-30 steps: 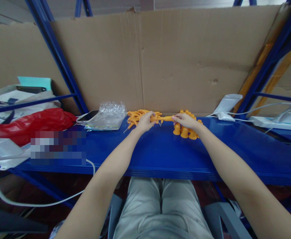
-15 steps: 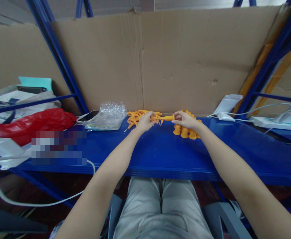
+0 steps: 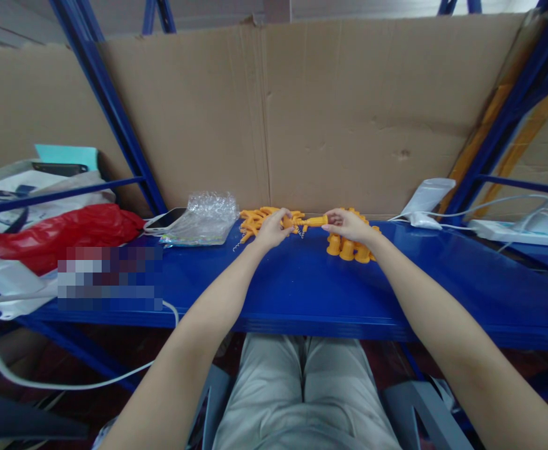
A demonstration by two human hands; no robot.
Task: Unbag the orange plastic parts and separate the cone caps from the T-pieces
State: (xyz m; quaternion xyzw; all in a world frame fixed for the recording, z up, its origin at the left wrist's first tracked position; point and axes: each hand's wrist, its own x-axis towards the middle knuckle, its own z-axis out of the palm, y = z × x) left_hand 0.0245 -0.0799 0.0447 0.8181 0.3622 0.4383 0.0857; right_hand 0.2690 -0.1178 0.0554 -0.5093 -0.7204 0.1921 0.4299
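Observation:
Both my hands meet at the back of the blue shelf (image 3: pixel 302 287) and pinch one small orange plastic piece (image 3: pixel 313 221) between them. My left hand (image 3: pixel 274 229) grips its left end, fingers closed, and a short metal chain dangles below it. My right hand (image 3: pixel 348 225) holds the right end with pinched fingers. Behind my left hand lies a loose heap of orange parts (image 3: pixel 255 220). Under my right hand stands a cluster of upright orange pieces (image 3: pixel 348 249).
A clear plastic bag (image 3: pixel 203 217) and a phone (image 3: pixel 164 220) lie to the left, then a red bag (image 3: pixel 53 236). A white pouch (image 3: pixel 426 197), cables and a power strip (image 3: pixel 522 232) sit on the right. Cardboard (image 3: pixel 330 112) backs the shelf, with blue uprights (image 3: pixel 109 106) at both sides.
The hands stay in place; the orange piece between them has lifted slightly and my right hand has eased a little away from the left.

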